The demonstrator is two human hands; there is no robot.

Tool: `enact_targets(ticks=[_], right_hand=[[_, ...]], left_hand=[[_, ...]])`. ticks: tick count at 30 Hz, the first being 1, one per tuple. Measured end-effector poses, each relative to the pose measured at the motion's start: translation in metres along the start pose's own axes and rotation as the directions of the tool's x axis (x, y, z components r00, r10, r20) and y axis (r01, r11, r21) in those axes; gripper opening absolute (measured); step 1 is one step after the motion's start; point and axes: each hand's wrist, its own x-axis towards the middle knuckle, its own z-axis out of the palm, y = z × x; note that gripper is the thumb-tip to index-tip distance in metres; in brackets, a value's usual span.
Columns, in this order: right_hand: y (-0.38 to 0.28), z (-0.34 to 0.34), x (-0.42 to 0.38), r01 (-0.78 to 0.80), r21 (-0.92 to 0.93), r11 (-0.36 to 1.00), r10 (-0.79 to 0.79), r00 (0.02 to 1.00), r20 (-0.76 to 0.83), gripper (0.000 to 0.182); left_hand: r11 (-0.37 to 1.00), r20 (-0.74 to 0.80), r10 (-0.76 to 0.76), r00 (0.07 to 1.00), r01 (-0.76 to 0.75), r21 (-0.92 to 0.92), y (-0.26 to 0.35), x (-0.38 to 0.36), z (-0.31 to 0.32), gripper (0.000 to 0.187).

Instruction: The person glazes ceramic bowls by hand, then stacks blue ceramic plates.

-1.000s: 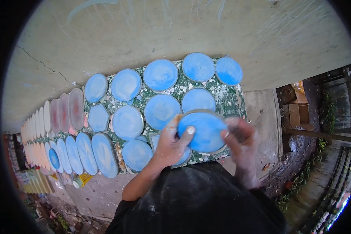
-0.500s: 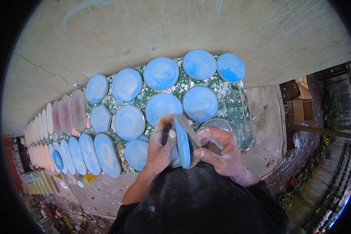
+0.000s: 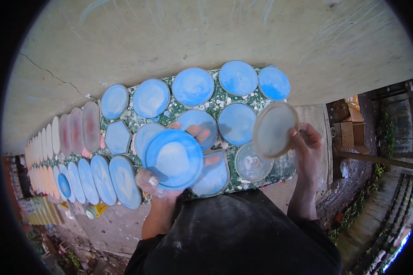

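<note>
A round blue-and-white disc [image 3: 173, 158] with a raised rim rests in my left hand [image 3: 163, 185], thumb at its lower left edge and fingers behind it, above the table. My right hand [image 3: 307, 140] pinches the right edge of an empty translucent round mould [image 3: 275, 129], held upright and apart from the disc. Below that mould, another clear round mould [image 3: 253, 162] lies on the speckled green table. Blue-filled moulds surround my hands, among them a round one [image 3: 237, 123] between them and an angular one [image 3: 211, 176] partly behind the disc.
Rows of oval moulds [image 3: 125, 182] in blue, reddish and pale tones run left along the green table [image 3: 280, 172]. A concrete wall [image 3: 170, 36] rises behind it. At the right are a cardboard box [image 3: 353, 134] and a pole [image 3: 381, 159].
The disc and mould, pressed together between my hands before, are now apart. My left hand has moved left with the disc, its face now showing; my right hand has moved right and up with the mould.
</note>
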Motion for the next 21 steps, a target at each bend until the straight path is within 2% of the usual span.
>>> enact_targets(ticks=[3, 4, 5, 6, 7, 8, 9, 10, 11, 12, 13, 14, 15, 17, 18, 20, 21], right_hand=[[0.032, -0.032, 0.03, -0.142, -0.184, 0.973, 0.116, 0.982, -0.146, 0.014], [0.041, -0.038, 0.036, -0.134, -0.4, 0.907, 0.079, 0.985, -0.15, 0.016], [0.047, -0.041, 0.042, -0.121, -0.596, 0.793, 0.043, 0.989, -0.144, 0.018], [0.049, -0.044, 0.046, -0.101, -0.762, 0.64, 0.01, 0.992, -0.123, 0.019], [0.048, -0.046, 0.046, -0.017, -0.916, 0.4, -0.14, 0.987, -0.079, 0.022], [0.047, -0.044, 0.047, 0.063, -0.99, 0.128, -0.268, 0.963, 0.027, 0.025], [0.025, -0.034, 0.052, 0.112, -0.976, 0.189, -0.25, 0.966, 0.063, 0.028], [0.008, -0.022, 0.061, 0.188, -0.945, 0.266, -0.226, 0.966, 0.129, 0.032], [0.025, -0.025, 0.082, 0.241, -0.916, 0.321, -0.266, 0.951, 0.157, 0.045], [0.022, -0.009, 0.088, 0.288, -0.874, 0.392, -0.223, 0.951, 0.214, 0.06], [0.052, -0.03, 0.125, 0.419, -0.848, 0.325, -0.258, 0.902, 0.347, 0.075], [0.056, -0.023, 0.138, 0.439, -0.843, 0.31, -0.184, 0.898, 0.4, 0.08], [0.052, -0.019, 0.147, 0.443, -0.854, 0.273, -0.115, 0.897, 0.428, 0.086], [0.061, -0.014, 0.165, 0.443, -0.804, 0.396, -0.022, 0.88, 0.474, 0.085], [0.058, -0.016, 0.169, 0.416, -0.792, 0.446, 0.022, 0.88, 0.475, 0.085], [0.053, -0.009, 0.168, 0.427, -0.85, 0.31, 0.017, 0.891, 0.454, 0.087], [0.052, -0.004, 0.165, 0.422, -0.874, 0.24, 0.02, 0.898, 0.439, 0.089]], left_hand=[[0.995, 0.024, 0.088, 0.996, -0.089, 0.051, 0.036, -0.011, -0.012, 0.088], [0.964, -0.043, 0.218, 0.975, -0.208, 0.164, 0.051, -0.019, -0.014, 0.08], [0.907, -0.096, 0.352, 0.931, -0.314, 0.28, 0.068, -0.031, -0.016, 0.071], [0.817, -0.283, 0.517, 0.808, -0.367, 0.445, 0.095, -0.05, -0.025, 0.061], [0.704, -0.418, 0.675, 0.608, -0.362, 0.611, 0.122, -0.069, -0.034, 0.052], [0.63, -0.412, 0.745, 0.525, -0.352, 0.692, 0.142, -0.074, -0.033, 0.045], [0.525, -0.387, 0.831, 0.399, -0.335, 0.783, 0.169, -0.084, -0.028, 0.04], [0.446, -0.313, 0.857, 0.409, -0.286, 0.848, 0.207, -0.11, -0.048, 0.036], [0.295, -0.247, 0.928, 0.281, -0.146, 0.944, 0.251, -0.138, -0.07, 0.036], [0.233, -0.197, 0.96, 0.201, -0.175, 0.956, 0.274, -0.146, -0.062, 0.034], [0.125, -0.1, 0.967, 0.232, -0.094, 0.988, 0.329, -0.181, -0.087, 0.031], [0.082, -0.095, 0.977, 0.191, 0.078, 0.994, 0.336, -0.178, -0.054, 0.026], [0.12, -0.148, 0.967, 0.208, 0.142, 0.983, 0.395, -0.216, -0.087, 0.021], [0.207, -0.232, 0.965, 0.124, 0.192, 0.959, 0.434, -0.239, -0.105, 0.017], [0.234, -0.274, 0.956, 0.1, 0.298, 0.925, 0.449, -0.248, -0.12, 0.016], [0.285, -0.348, 0.937, 0.036, 0.497, 0.819, 0.464, -0.275, -0.142, 0.014], [0.288, -0.333, 0.943, 0.01, 0.482, 0.828, 0.465, -0.281, -0.148, 0.013]])
